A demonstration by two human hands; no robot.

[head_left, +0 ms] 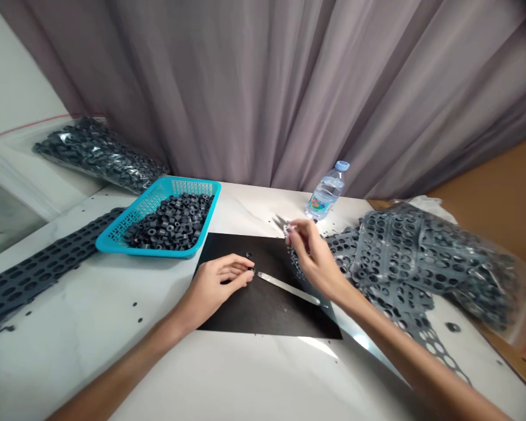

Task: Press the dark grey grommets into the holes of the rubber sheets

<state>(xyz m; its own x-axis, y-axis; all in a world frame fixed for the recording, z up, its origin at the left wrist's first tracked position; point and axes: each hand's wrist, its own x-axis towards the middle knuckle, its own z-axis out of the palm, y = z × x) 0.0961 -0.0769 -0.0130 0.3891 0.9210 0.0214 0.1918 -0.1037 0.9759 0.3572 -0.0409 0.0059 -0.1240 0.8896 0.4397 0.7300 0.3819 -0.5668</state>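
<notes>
My left hand [223, 282] is over the left part of a black mat [241, 313], thumb and fingers pinched at a small black ring [251, 269]. Another small black ring [249, 255] lies on the mat just beyond the fingertips. My right hand [309, 248], raised at the mat's far right, is closed on a small pointed tool [280, 223] with a grey tip and a pale part between the fingers; its exact kind is unclear. Between my hands a slim white stick-like tool [289, 289] rests slantwise on the mat.
A blue basket [103, 248] of black rings stands at left, before a clear bag [96, 155] of dark pieces. A perforated strip [39, 254] lies far left. At right are perforated sheets [403, 304], a filled plastic bag [425, 251] and a water bottle [326, 196].
</notes>
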